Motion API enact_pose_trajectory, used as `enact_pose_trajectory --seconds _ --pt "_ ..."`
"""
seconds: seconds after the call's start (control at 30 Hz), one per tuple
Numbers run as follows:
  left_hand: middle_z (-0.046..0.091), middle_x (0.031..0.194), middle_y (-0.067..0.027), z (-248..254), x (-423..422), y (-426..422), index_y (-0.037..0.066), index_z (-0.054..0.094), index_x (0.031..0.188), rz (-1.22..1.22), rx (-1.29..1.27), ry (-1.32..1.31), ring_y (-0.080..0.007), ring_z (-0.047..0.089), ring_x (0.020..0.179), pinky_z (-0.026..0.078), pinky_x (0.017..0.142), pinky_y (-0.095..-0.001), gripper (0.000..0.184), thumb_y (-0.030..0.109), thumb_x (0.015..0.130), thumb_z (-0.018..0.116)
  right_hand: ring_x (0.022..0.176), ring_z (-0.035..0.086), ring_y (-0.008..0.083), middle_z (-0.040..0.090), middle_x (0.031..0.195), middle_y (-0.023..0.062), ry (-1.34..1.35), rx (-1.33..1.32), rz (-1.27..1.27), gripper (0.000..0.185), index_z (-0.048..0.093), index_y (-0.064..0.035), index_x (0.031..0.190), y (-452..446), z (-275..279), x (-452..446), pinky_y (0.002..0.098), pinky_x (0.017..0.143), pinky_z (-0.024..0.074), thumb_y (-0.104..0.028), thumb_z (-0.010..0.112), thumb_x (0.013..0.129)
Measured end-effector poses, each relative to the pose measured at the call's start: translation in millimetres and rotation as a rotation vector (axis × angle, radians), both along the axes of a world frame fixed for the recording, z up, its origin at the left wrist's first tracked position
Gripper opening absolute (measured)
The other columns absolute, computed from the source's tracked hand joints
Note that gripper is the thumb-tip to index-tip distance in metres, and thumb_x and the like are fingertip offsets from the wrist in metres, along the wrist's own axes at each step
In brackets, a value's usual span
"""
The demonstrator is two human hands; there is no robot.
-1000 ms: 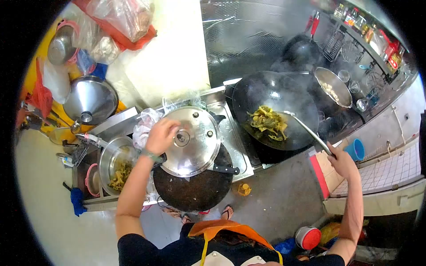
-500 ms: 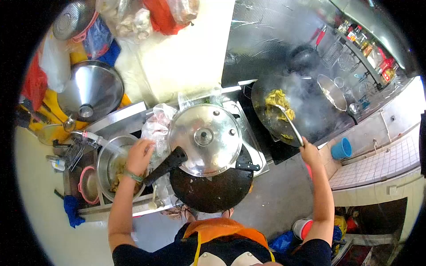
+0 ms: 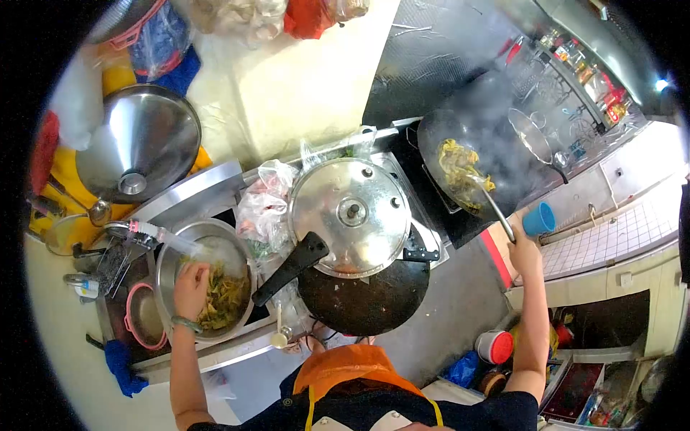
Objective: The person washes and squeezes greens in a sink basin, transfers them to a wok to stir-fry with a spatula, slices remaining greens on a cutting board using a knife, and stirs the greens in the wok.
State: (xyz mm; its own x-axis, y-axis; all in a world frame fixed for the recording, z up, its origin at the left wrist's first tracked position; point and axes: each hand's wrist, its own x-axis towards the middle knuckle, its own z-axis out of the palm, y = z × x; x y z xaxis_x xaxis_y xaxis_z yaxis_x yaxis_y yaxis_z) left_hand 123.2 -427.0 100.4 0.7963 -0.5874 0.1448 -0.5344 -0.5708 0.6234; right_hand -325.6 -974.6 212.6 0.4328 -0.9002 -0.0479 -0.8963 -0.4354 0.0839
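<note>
My right hand (image 3: 525, 254) is closed around the handle of a long metal wok spatula (image 3: 501, 217). Its head rests among yellow-green food (image 3: 458, 161) in a steaming dark wok (image 3: 440, 131) on the stove. On the other side, my left hand (image 3: 191, 291) reaches into a metal basin (image 3: 167, 251) of wet-looking leafy greens (image 3: 226, 291). Those fingers bend down beside the greens, and their tips are partly hidden, so I cannot make out a grip. A transparent hose (image 3: 169, 235) ends over the basin.
Between my hands stands a lidded pressure cooker (image 3: 316, 208), its black handle (image 3: 291, 267) pointing toward me. Below it is a round dark board (image 3: 363, 305). A plastic bag (image 3: 267, 208) lies beside the cooker. A pink-rimmed bowl (image 3: 129, 320) sits left of the basin.
My left hand has moved left and down from near the cooker handle into the basin. The right hand and the spatula have shifted slightly toward me. The whole view has turned a little.
</note>
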Motion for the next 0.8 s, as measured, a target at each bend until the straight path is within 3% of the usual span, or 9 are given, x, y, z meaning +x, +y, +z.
enact_pose_trajectory --seconds 0.1,0.17,0.3,0.37,0.47,0.53,0.63,0.73,0.8 --pt "0.058 0.088 -0.0108 4 -9 -19 0.004 0.062 0.096 -0.053 0.064 -0.099 -0.0251 0.058 0.080 0.046 0.071 -0.0351 0.015 0.014 0.087 0.057 0.096 0.061 0.0406 0.062 0.105 0.0249 0.088 -0.033 -0.005 0.053 0.043 -0.0128 0.135 -52 -64 31 0.0468 0.080 0.0482 -0.016 0.055 0.084" --pt "0.058 0.088 -0.0115 -4 -18 -12 0.004 0.063 0.097 -0.089 0.052 -0.206 -0.0265 0.058 0.077 0.046 0.070 -0.0362 0.017 0.017 0.087 0.058 0.095 0.061 0.0404 0.062 0.105 0.0251 -0.021 -0.009 0.028 0.055 0.042 -0.0121 0.136 -66 -75 43 0.0459 0.080 0.0484 -0.016 0.055 0.083" --pt "0.057 0.086 -0.0116 3 -49 47 0.005 0.063 0.096 0.161 0.170 0.001 -0.0284 0.057 0.072 0.046 0.065 -0.0376 0.017 0.018 0.087 0.058 0.094 0.062 0.0389 0.063 0.102 0.0243 -0.106 0.096 0.199 0.055 0.043 -0.0152 0.137 -75 -65 -20 0.0452 0.080 0.0486 -0.020 0.054 0.083" --pt "0.057 0.086 -0.0114 -32 -48 64 0.004 0.062 0.096 0.178 0.118 0.002 -0.0279 0.057 0.072 0.046 0.066 -0.0370 0.017 0.018 0.088 0.057 0.091 0.063 0.0379 0.064 0.101 0.0234 -0.179 0.148 0.239 0.054 0.045 -0.0152 0.135 -73 -55 -45 0.0467 0.080 0.0485 -0.024 0.054 0.082" --pt "0.057 0.087 -0.0116 -35 -68 46 0.004 0.062 0.096 0.123 0.164 -0.051 -0.0276 0.058 0.073 0.047 0.066 -0.0368 0.017 0.018 0.088 0.056 0.088 0.064 0.0369 0.064 0.098 0.0247 -0.011 -0.015 -0.019 0.054 0.044 -0.0160 0.137 -58 -71 -3 0.0458 0.076 0.0486 -0.024 0.053 0.084" --pt "0.057 0.087 -0.0117 -21 -80 31 0.004 0.062 0.095 0.096 0.176 -0.096 -0.0276 0.058 0.074 0.047 0.067 -0.0372 0.017 0.018 0.088 0.055 0.088 0.063 0.0383 0.064 0.098 0.0253 -0.053 -0.007 0.073 0.054 0.045 -0.0170 0.136 -66 -82 6 0.0463 0.077 0.0484 -0.024 0.054 0.083" --pt "0.057 0.086 -0.0118 -7 -88 42 0.005 0.063 0.094 0.081 0.201 -0.142 -0.0278 0.059 0.078 0.048 0.070 -0.0373 0.015 0.015 0.088 0.055 0.091 0.061 0.0398 0.063 0.102 0.0242 -0.154 0.090 0.178 0.049 0.052 -0.0126 0.130 -61 -43 -35 0.0452 0.081 0.0478 -0.019 0.056 0.082" --pt "0.058 0.089 -0.0125 0 -81 34 0.004 0.063 0.094 0.175 0.247 0.000 -0.0278 0.060 0.081 0.048 0.071 -0.0373 0.014 0.014 0.087 0.056 0.094 0.061 0.0389 0.063 0.104 0.0241 -0.239 -0.011 0.140 0.047 0.054 -0.0142 0.128 -70 -40 -63 0.0444 0.084 0.0471 -0.017 0.058 0.081" --pt "0.058 0.091 -0.0129 -4 -70 11 0.004 0.062 0.094 0.064 0.177 -0.094 -0.0273 0.060 0.082 0.048 0.071 -0.0367 0.013 0.012 0.086 0.057 0.093 0.062 0.0382 0.063 0.101 0.0251 -0.283 0.013 0.053 0.049 0.053 -0.0180 0.130 -89 -57 -45 0.0454 0.081 0.0475 -0.018 0.057 0.081"
